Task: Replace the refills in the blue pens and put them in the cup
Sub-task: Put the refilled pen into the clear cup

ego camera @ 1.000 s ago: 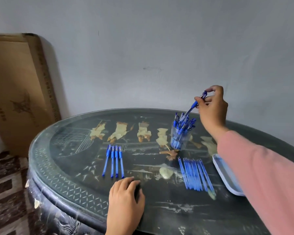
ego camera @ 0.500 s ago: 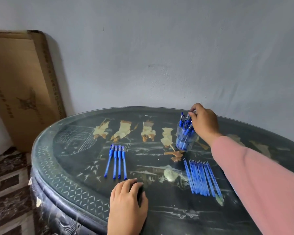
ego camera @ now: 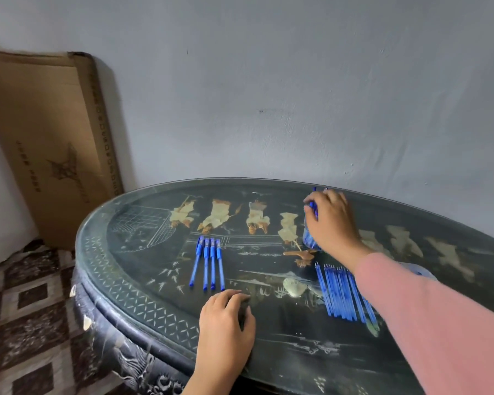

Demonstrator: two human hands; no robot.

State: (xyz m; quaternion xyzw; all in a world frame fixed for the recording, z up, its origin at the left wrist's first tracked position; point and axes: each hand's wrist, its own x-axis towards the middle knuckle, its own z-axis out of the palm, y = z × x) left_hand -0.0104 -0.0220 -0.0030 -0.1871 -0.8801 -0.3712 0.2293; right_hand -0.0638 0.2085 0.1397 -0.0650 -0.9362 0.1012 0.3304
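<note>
Blue pens (ego camera: 208, 262) are lying side by side on the counter (ego camera: 143, 280) beyond my loosely curled, empty left hand (ego camera: 226, 323) while my right hand (ego camera: 330, 220) is curling over the cup (ego camera: 308, 240), though I cannot tell its grip; they are looking light, stiff and slick, best pinched mid-barrel.

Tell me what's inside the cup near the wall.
The cup holds blue pens; a few ends show past the right hand, which covers the rest, so their count is hidden.

Four blue pens (ego camera: 207, 265) in a row, one cup (ego camera: 310, 240), one table (ego camera: 143, 283), one cardboard box (ego camera: 49, 138), refills (ego camera: 340, 292) too packed to count.
</note>
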